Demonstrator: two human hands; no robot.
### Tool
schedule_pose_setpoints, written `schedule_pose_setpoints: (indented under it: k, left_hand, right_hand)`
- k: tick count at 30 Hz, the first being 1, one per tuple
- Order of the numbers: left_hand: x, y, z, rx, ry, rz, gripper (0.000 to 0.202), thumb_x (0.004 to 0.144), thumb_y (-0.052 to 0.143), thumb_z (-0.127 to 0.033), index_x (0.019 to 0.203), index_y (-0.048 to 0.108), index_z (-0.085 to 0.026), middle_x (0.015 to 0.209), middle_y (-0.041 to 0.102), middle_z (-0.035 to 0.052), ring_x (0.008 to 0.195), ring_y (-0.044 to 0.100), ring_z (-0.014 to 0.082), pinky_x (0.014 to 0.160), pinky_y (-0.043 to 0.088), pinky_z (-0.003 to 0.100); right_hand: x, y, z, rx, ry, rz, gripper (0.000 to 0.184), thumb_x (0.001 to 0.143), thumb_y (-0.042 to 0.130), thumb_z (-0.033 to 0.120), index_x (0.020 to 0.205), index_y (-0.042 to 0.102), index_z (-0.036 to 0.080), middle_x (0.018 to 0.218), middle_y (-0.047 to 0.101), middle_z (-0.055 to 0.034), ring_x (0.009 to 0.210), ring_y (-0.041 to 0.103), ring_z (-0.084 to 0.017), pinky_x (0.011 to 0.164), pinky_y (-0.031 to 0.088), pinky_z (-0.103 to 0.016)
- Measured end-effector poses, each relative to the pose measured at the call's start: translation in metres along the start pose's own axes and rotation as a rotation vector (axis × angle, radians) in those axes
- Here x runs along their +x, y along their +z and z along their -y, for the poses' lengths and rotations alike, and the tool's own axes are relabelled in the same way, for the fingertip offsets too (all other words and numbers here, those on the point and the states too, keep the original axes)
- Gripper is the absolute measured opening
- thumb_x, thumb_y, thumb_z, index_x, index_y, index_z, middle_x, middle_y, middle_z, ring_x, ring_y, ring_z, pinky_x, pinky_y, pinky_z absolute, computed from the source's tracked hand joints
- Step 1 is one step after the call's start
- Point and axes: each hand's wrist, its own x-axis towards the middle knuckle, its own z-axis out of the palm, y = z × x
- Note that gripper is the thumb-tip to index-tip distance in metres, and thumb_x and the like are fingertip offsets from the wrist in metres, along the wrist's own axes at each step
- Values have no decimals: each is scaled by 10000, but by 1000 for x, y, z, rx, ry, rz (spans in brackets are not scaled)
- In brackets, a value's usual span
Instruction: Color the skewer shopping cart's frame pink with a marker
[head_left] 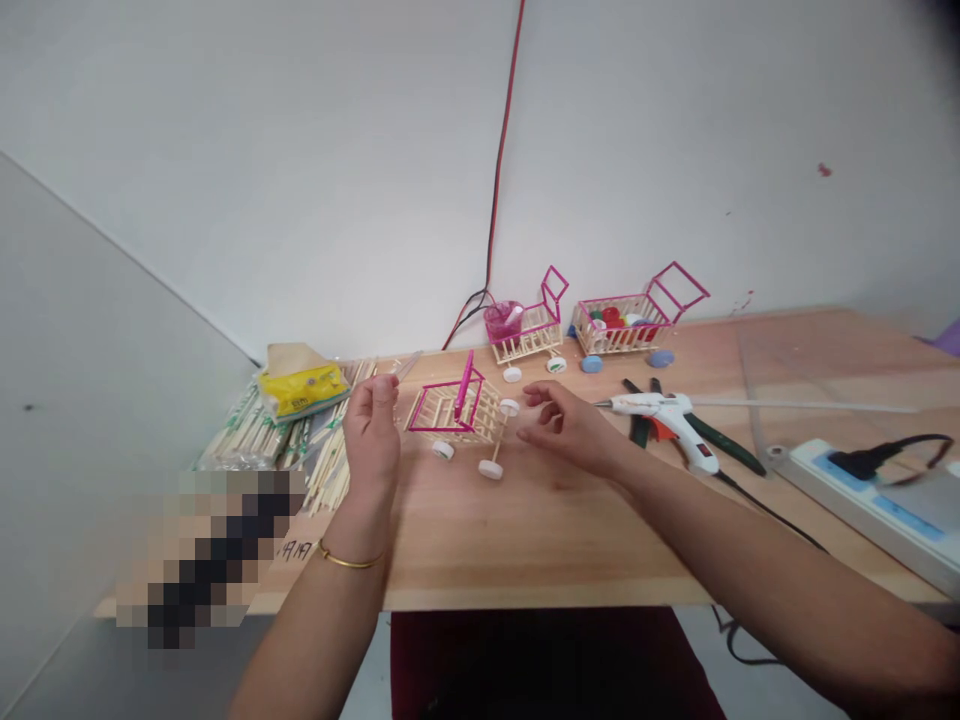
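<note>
A small pink-and-wood stick cart (455,410) lies on the wooden table (525,540) between my hands. A thin stick axle with white bottle-cap wheels (499,440) sits just right of it. My left hand (373,430) is raised just left of the cart, fingers curled together with the thumb up; nothing shows in it. My right hand (564,425) rests on the table right of the axle, fingers loosely curled, fingertips close to the upper wheel.
Two finished stick carts (529,330) (637,315) stand at the back by the wall. A white glue gun (671,415) and dark pliers lie to the right, a power strip (870,490) beyond. Bundled sticks (262,435) and a yellow tissue pack (301,388) are at left.
</note>
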Motion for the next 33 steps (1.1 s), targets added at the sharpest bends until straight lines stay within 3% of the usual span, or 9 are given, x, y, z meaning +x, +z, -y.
schedule_pose_setpoints:
  k: [4,7,13,23,28,33]
  left_hand:
    - [-2,8,0,-160,-295,-35,443,778,626,-591,904,650,-167,914,632,28,810,579,118,740,447,235]
    - [-3,12,-3,-230,-501,-76,384,849,584,-514,925,629,-140,889,616,45,770,576,115,725,462,239]
    - [-7,17,-5,-309,-664,-14,283,910,543,-390,934,603,-114,858,618,70,731,595,124,707,499,246]
    - [-9,16,-10,-356,-706,91,230,906,557,-345,853,606,-126,800,650,58,662,616,129,633,509,242]
    - [-10,15,-6,-378,-677,162,209,832,649,-339,820,616,-133,757,662,36,643,614,128,635,505,244]
    - [-15,16,-3,-376,-619,293,336,705,764,-409,841,629,-132,766,664,24,676,611,126,673,490,250]
  right_hand:
    - [-3,5,-1,-33,-115,10,893,609,816,444,1361,401,198,1303,517,-157,1097,555,-282,918,489,-468]
    - [-7,9,-1,-59,-206,31,1027,578,840,473,1429,325,216,1402,440,-173,1280,453,-332,1042,403,-519]
    - [-12,20,4,-178,-226,82,1163,526,855,509,1478,251,222,1490,373,-174,1367,361,-361,1103,309,-555]
    - [-9,31,9,-219,-155,77,1227,512,860,430,1509,172,238,1494,381,-177,1365,366,-366,1085,305,-560]
    - [-7,26,5,-206,-170,84,1248,510,858,497,1513,172,213,1510,351,-190,1378,343,-375,1097,297,-564]
    - [-5,18,7,-124,-240,16,1282,516,867,507,1519,131,197,1522,310,-201,1391,318,-382,1101,307,-559]
